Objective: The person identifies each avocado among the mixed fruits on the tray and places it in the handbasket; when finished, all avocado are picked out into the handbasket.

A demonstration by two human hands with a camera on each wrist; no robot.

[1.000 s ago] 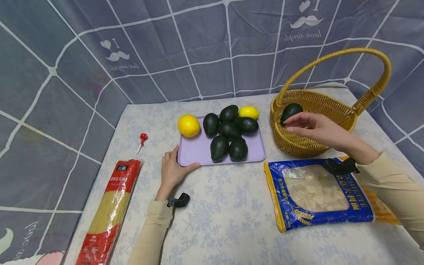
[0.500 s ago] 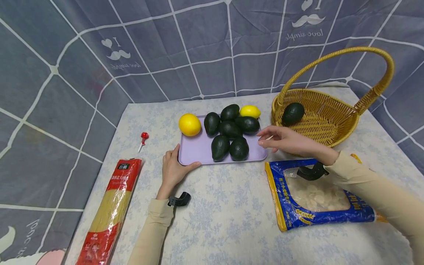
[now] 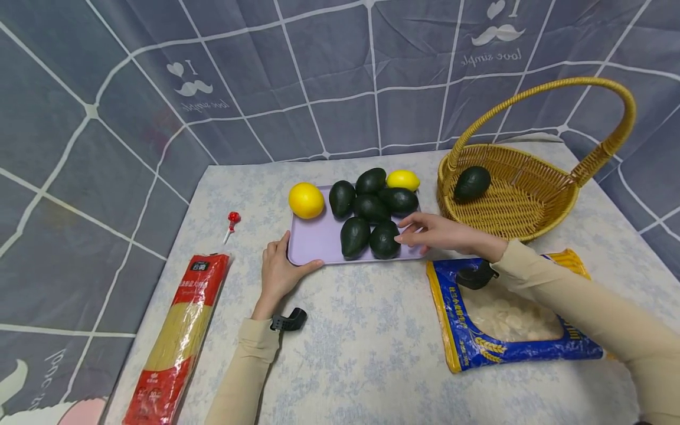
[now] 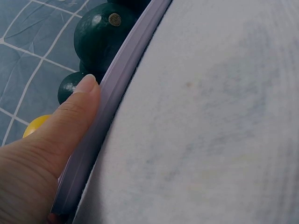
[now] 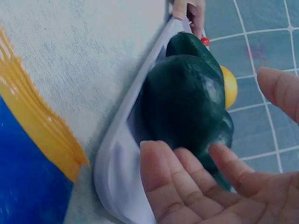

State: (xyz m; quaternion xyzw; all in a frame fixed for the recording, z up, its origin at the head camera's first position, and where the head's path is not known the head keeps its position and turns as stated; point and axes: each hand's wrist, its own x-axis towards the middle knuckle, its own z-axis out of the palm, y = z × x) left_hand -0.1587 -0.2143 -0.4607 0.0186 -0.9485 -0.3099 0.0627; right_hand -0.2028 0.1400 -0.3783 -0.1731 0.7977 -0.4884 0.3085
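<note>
My left hand point(image 3: 280, 271) holds the near left corner of a lilac tray point(image 3: 313, 243), the thumb along its front rim and the fingers at its left side. In the left wrist view the thumb point(image 4: 77, 109) lies on the rim. Several dark green avocados lie on the tray. My right hand point(image 3: 438, 233) is over the tray's right end, its fingertips right at the front right avocado point(image 3: 385, 241). In the right wrist view, the thumb and fingers stand apart, nothing between them, before that avocado point(image 5: 184, 98). Another avocado point(image 3: 471, 183) lies in the wicker basket point(image 3: 523, 164).
A round yellow fruit point(image 3: 306, 200) and a lemon point(image 3: 404, 180) sit at the tray's back corners. A blue pasta bag point(image 3: 510, 319) lies under the right forearm. On the left lie a red lollipop point(image 3: 233, 219) and a spaghetti pack point(image 3: 177, 333). A tiled-pattern curtain hangs behind.
My right hand has come out of the basket, leaving the avocado there, and moved left to the tray's front right avocado. The left hand has stayed at the tray's corner.
</note>
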